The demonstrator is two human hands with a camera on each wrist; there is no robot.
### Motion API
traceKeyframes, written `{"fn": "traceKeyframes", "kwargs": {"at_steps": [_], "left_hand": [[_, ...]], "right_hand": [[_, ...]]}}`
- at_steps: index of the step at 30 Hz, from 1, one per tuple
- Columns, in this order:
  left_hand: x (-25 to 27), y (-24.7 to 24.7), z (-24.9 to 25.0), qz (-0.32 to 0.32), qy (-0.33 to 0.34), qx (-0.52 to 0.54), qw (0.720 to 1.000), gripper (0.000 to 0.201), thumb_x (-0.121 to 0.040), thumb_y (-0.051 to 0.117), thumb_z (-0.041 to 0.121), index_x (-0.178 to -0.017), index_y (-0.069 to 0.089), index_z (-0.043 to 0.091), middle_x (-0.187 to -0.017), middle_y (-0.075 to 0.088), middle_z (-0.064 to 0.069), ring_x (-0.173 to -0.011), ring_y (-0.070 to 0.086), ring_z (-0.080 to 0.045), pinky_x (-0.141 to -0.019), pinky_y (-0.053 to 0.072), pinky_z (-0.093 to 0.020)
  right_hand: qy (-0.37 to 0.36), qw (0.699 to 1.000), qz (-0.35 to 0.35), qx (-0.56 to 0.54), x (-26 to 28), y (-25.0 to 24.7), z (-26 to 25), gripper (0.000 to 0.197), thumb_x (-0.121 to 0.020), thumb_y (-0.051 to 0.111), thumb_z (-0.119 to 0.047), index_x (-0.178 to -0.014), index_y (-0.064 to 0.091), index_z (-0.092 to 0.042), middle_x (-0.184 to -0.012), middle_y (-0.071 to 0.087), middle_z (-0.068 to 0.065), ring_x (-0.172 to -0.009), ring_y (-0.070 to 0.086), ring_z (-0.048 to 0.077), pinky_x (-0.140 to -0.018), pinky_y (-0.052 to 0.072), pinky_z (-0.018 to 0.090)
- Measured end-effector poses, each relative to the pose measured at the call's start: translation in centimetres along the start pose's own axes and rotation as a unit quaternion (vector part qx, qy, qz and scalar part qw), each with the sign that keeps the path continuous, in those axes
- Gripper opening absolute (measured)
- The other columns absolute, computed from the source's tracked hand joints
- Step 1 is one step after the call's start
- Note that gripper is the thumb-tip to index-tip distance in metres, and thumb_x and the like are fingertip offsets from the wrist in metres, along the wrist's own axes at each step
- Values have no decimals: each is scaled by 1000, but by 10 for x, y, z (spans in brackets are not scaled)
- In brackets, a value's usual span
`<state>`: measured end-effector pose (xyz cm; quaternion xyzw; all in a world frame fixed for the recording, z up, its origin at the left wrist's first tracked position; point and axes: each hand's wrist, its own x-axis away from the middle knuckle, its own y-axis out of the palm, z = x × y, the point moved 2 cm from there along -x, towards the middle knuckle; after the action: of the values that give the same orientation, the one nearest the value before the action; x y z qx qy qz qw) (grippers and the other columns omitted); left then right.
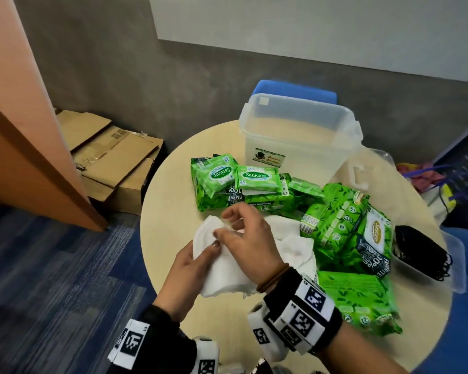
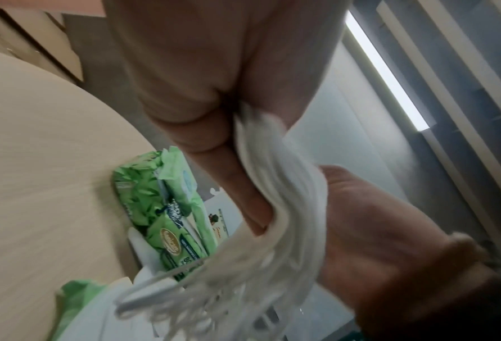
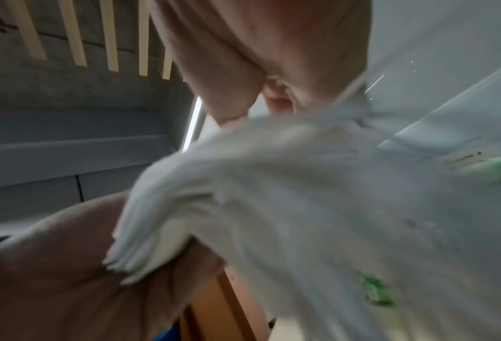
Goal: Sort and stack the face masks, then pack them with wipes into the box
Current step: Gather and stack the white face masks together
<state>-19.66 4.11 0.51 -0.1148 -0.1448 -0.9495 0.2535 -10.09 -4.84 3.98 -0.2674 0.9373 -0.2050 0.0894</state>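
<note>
Both hands are up over the round beige surface. The left hand grips a thick stack of white fabric face masks from below; the right hand pinches its top edge. Green plastic wipe packs lie just beyond the hands, the clear plastic box farther back.

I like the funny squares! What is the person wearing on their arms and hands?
The hands are bare, with no gloves. The right wrist wears a black band with white tags printed with black square codes, plus thin brown bands nearer the right hand. The left wrist, below the left hand, has a black band with the same tags.
</note>
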Motion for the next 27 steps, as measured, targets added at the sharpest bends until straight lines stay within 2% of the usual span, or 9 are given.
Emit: {"fn": "traceKeyframes", "kwargs": {"at_steps": [3,7,10,12,14,17,21,24,27], "left_hand": [[-1,-14,-3,42,-13,28,999,23,-96,51,12,-115,63,10,-104,74,-10,-94,71,-26,-78,59,-35],[3,-33,-11,77,-25,15,997,22,-95,51,10,-114,63,10,-106,74,-11,-98,70,-30,-86,56,-44],[9,-48,-19,113,-31,6,993,20,-96,51,10,-111,64,15,-106,74,-7,-100,69,-26,-90,53,-45],[13,-62,-23,140,-37,19,989,22,-97,51,11,-115,62,15,-109,73,-8,-100,69,-26,-90,52,-45],[17,-75,-26,161,-41,32,986,26,-97,50,13,-122,60,13,-113,71,-9,-103,67,-28,-89,53,-44],[23,-87,-30,183,-41,42,981,29,-98,50,15,-125,58,11,-113,71,-9,-104,67,-28,-81,57,-38],[21,-88,-30,185,-39,46,981,27,-98,49,15,-124,58,13,-113,71,-7,-101,68,-23,-73,59,-28],[16,-79,-30,180,-36,43,982,24,-98,49,15,-120,60,16,-111,72,-5,-98,70,-20,-68,59,-25],[11,-71,-26,173,-34,46,983,25,-98,49,13,-121,59,15,-109,73,-5,-97,71,-20,-69,59,-25]], "right_hand": [[53,994,-92,0,4,15,17,37,-82,67,-35,-115,57,-19,-114,59,-2,-105,55,14,-94,44,29],[105,964,-204,-138,12,20,44,25,-83,68,-19,-105,65,-9,-93,68,2,-81,63,12,-75,53,27],[149,952,-235,-127,4,3,56,23,-80,71,-4,-102,65,-6,-77,66,1,-62,60,6,-61,50,22],[170,963,-208,-23,-16,-19,67,17,-81,72,-10,-98,66,-9,-69,62,-1,-50,53,3,-51,43,18],[168,970,-102,143,-47,-51,86,15,-84,69,-17,-98,68,-11,-80,63,-2,-67,61,8,-62,48,21],[124,898,-8,423,-82,-79,107,17,-88,58,-21,-97,70,-13,-102,67,6,-97,61,28,-86,50,38],[-16,805,-142,575,-92,-52,114,22,-91,46,-13,-94,67,-8,-99,63,10,-92,58,28,-76,46,35],[-38,776,-235,585,-92,-27,124,21,-90,43,0,-98,62,0,-105,59,13,-92,59,29,-67,44,33],[-50,766,-260,586,-101,-15,131,27,-94,40,2,-113,59,-3,-111,57,11,-97,63,28,-74,52,35]]}}
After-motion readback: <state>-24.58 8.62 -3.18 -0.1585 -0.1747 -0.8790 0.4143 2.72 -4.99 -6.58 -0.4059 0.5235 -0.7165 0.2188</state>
